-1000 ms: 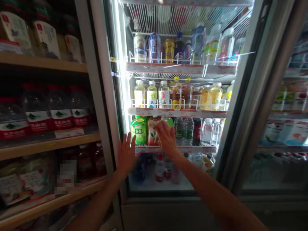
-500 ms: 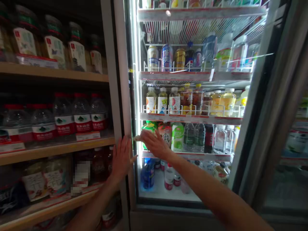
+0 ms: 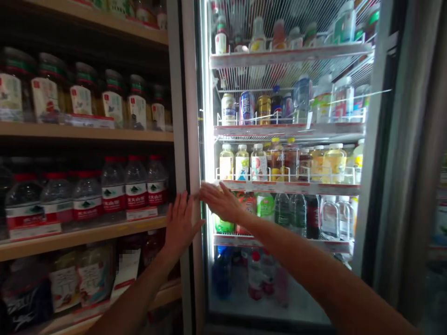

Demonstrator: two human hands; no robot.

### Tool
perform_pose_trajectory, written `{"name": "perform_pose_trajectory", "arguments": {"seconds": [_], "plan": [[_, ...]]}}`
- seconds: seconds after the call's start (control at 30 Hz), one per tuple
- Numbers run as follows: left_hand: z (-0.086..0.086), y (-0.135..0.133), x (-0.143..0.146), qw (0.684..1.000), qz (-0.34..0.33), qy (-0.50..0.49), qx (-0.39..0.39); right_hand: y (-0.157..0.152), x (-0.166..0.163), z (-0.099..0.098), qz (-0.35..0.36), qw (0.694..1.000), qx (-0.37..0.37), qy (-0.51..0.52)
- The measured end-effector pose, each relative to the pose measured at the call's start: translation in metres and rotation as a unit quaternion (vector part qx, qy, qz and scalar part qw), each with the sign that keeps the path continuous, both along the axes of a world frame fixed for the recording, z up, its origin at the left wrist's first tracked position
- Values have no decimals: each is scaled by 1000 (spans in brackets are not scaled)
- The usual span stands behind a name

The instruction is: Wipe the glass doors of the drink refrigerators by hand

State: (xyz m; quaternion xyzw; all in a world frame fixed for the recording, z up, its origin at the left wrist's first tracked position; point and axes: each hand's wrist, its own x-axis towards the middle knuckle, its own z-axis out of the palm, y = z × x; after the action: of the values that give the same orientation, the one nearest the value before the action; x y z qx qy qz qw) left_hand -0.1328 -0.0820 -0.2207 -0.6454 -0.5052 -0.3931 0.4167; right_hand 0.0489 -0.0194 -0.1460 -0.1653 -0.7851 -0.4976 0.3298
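My left hand (image 3: 180,224) has its fingers spread, palm against the upright frame (image 3: 182,139) between the wooden shelves and the glass-door drinks cooler. Beside it my right hand (image 3: 220,203) reaches across to the left edge of the cooler door (image 3: 199,235). Its fingers are stretched out and the tips are slightly blurred; I make out nothing held in them. Behind the right hand, through the glass, are a green bottle (image 3: 223,225), a red-labelled bottle (image 3: 247,204) and a light-green bottle (image 3: 265,205).
Wooden shelves (image 3: 87,132) on the left carry red-capped water bottles (image 3: 87,197) and several tea bottles (image 3: 112,100). Lit cooler shelves hold cans (image 3: 247,108) and yellow drinks (image 3: 334,160). A metal door frame (image 3: 401,186) stands at the right.
The view has tilted up, so shelves and bottles sit lower in the picture. Both hands have moved up along the cooler's left edge, fingers still extended.
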Motion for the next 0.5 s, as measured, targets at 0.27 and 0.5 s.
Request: {"name": "perform_pose_trajectory", "arguments": {"seconds": [0.27,0.5], "plan": [[59,9,27,999,-30,12,42,2,8,81,-37,996,-14,79],[102,15,43,996,-41,22,70,1,26,118,-49,981,11,188]]}}
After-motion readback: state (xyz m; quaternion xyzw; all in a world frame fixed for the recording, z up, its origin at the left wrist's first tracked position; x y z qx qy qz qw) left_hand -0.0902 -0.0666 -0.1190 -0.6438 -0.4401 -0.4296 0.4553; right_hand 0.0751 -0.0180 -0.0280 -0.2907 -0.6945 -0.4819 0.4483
